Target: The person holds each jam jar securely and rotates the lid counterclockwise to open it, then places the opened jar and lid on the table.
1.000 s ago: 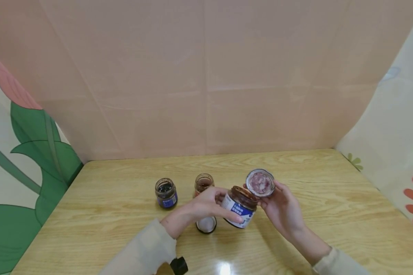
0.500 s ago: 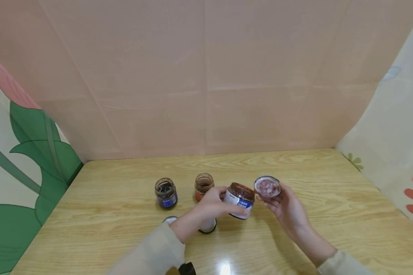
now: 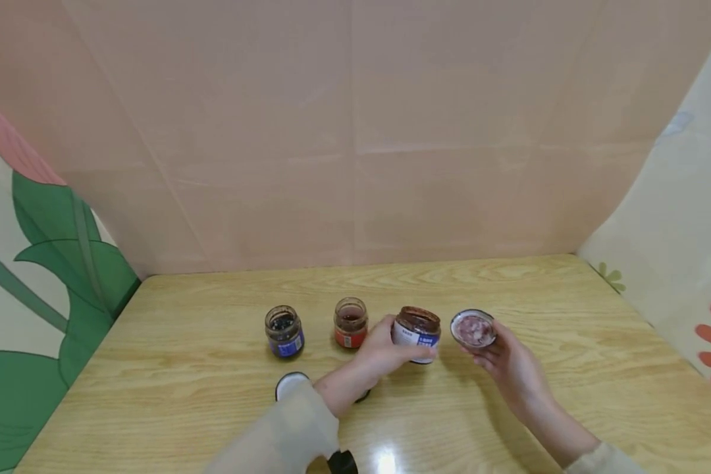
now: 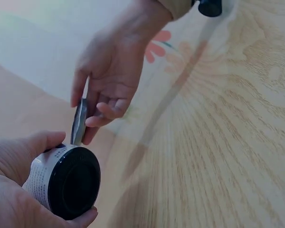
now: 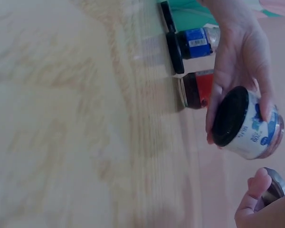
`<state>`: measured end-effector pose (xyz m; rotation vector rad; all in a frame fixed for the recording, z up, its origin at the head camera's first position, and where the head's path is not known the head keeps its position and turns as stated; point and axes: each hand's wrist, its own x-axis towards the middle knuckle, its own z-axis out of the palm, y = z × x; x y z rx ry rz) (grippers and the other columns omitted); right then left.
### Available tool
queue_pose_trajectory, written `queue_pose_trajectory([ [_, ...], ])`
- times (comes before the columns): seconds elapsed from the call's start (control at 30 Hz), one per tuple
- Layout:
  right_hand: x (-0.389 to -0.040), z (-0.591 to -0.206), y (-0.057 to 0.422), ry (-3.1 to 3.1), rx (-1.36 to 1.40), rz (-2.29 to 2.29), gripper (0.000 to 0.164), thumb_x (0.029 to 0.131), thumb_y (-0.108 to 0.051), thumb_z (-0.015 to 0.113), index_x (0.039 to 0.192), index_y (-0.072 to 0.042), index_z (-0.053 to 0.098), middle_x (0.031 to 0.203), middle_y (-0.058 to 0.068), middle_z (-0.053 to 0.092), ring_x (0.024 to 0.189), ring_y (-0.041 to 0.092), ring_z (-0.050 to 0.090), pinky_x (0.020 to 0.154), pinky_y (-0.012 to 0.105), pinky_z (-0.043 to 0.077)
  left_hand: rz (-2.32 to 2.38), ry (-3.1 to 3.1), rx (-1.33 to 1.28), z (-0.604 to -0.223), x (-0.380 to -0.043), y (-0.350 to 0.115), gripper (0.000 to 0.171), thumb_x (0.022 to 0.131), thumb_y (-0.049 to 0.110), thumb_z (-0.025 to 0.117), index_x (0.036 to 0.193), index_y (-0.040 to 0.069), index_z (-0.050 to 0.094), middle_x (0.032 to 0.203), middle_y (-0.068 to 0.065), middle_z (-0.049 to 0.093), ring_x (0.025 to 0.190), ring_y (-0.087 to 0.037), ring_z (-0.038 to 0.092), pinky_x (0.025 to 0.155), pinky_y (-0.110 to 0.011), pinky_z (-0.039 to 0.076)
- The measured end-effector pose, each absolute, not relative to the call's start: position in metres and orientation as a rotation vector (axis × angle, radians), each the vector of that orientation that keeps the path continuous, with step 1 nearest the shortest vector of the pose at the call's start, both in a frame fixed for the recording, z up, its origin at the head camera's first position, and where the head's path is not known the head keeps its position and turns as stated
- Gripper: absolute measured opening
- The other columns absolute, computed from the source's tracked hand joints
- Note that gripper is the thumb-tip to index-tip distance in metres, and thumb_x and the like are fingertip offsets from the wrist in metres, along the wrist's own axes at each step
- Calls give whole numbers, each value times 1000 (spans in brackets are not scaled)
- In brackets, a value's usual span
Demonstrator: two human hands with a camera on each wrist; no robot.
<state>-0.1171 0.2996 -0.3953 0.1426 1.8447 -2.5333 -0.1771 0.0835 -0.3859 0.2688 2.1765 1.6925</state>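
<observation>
My left hand [image 3: 385, 352] grips a glass jar [image 3: 416, 337] with a white and blue label, lidless and held a little tilted above the table. Its black base [image 4: 76, 183] faces the left wrist camera. To the right, my right hand [image 3: 518, 375] pinches a round lid [image 3: 474, 329] by its edge. The lid's inner side is turned up and smeared with a pinkish residue. A gap separates lid and jar. In the right wrist view, the left hand's thumb and fingers wrap the jar [image 5: 251, 128], while the lid [image 5: 275, 185] shows below it.
A lidless jar with a blue label [image 3: 284, 332] and another with a red label [image 3: 351, 324] stand on the wooden table [image 3: 201, 342]. One lid [image 3: 292, 385] lies inside up in front; a second lid [image 3: 363, 396] is mostly hidden under the left forearm.
The jar has come more upright and shifted slightly right and away. My right hand has carried the lid rightward and downward in view, widening the gap from the jar. Both hands keep their hold.
</observation>
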Motion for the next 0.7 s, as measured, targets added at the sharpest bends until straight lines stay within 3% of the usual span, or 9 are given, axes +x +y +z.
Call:
queue_pose_trajectory([
  [0.17,-113,-397,304,1955,263,-2409,30,105,-32,31,102,-19,58,89,-7,71,84,9,68,74,21,52,1722,2193,244,-392,-178,88,78,70,24,85,132,4,42,115,-7,59,103,-19,56,89,-35,48],
  [0.33,-112,-399,308,2094,430,-2185,27,105,-28,37,102,-14,59,83,-8,68,76,9,64,70,22,52,1709,2259,240,-396,-177,93,77,68,20,86,129,4,42,115,-12,60,107,-23,56,96,-39,46],
  [0.43,-110,-401,308,2152,438,-2063,32,104,-25,38,114,-2,58,84,-9,67,76,8,62,72,23,52,1713,2256,238,-397,-177,95,76,67,17,86,128,4,41,114,-12,60,106,-22,57,94,-38,47],
  [0.57,-109,-401,305,2189,439,-1958,47,103,-24,42,127,16,46,87,-6,67,78,7,63,75,24,53,1720,2226,235,-398,-181,98,74,71,16,84,128,5,40,111,-11,61,103,-21,57,92,-36,47],
  [0.7,-108,-400,302,2182,416,-1873,40,102,-24,44,117,12,55,84,-5,64,75,6,60,73,22,52,1712,2252,249,-404,-186,101,72,72,17,84,127,5,39,108,-10,62,103,-21,57,93,-36,47],
])
